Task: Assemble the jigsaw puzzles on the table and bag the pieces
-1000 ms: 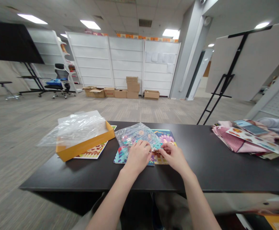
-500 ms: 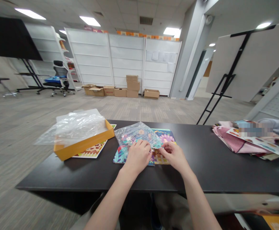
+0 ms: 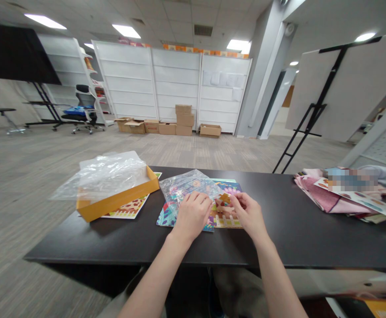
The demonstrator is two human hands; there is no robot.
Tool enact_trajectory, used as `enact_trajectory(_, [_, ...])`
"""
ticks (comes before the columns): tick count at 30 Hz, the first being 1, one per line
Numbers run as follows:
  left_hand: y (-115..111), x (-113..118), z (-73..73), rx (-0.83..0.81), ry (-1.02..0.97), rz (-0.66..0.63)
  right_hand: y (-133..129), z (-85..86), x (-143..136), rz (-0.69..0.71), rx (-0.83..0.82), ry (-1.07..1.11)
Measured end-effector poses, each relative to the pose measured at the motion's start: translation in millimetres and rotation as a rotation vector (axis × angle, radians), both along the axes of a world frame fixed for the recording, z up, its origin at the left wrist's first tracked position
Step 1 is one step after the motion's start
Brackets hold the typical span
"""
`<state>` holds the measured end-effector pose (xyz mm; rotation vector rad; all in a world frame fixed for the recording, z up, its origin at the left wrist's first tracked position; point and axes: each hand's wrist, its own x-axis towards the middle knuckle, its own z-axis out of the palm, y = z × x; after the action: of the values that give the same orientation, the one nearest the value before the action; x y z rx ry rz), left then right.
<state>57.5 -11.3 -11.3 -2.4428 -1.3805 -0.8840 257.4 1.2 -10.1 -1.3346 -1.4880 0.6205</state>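
Note:
My right hand (image 3: 250,216) pinches a small yellow-brown puzzle piece (image 3: 225,198) between thumb and fingers. Below it lies a colourful picture board (image 3: 228,221) with a white fence printed along its lower edge. My left hand (image 3: 194,212) is closed at the lower edge of a clear plastic bag (image 3: 183,183); its fingertips are partly hidden. Under the bag and the left hand, a blue and multicoloured picture board (image 3: 166,217) shows at its lower left corner.
Left on the black table (image 3: 113,243) stands a yellow box tray (image 3: 120,203) with clear plastic wrapping (image 3: 113,176) over it and a giraffe-patterned picture card (image 3: 131,210) partly beneath. Folded pink cloths (image 3: 315,194) and a printed sheet (image 3: 355,198) lie at the right end.
My right hand has moved slightly right, away from the bag's edge, and the yellow-brown piece now shows in its fingers. My left hand stays almost where it was.

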Motion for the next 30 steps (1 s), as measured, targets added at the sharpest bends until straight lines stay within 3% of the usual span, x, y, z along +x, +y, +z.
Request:
enact_trajectory(6, [-1.9, 2.5, -0.3, -0.079, -0.013, -0.059, -2.7, 3.6, 0.7, -0.032, 0.028, 0.111])
enact_trajectory(13, [-2.7, 13.8, -0.1, -0.202, -0.318, -0.139, -2.4, 5.1, -1.7, 0.105, 0.018, 0.227])
enact_trajectory(17, [-2.5, 15.1, 5.7, -0.413, -0.45, -0.184, -4.6, 7.0, -2.5, 0.101, 0.004, 0.307])
enact_trajectory(24, [-4.9, 7.2, 12.5, -0.776, -0.691, -0.421, -7.7, 11.5, 0.2, 0.109, 0.012, 0.545])
enact_trajectory(27, [-2.0, 5.6, 8.8, -0.729, -0.737, -0.367, -8.0, 13.4, 3.0, 0.117, 0.021, 0.691])
enact_trajectory(30, [3.1, 5.4, 3.9, -0.656, -0.723, -0.282, -8.7, 12.9, 4.1, 0.176, -0.06, 0.658])
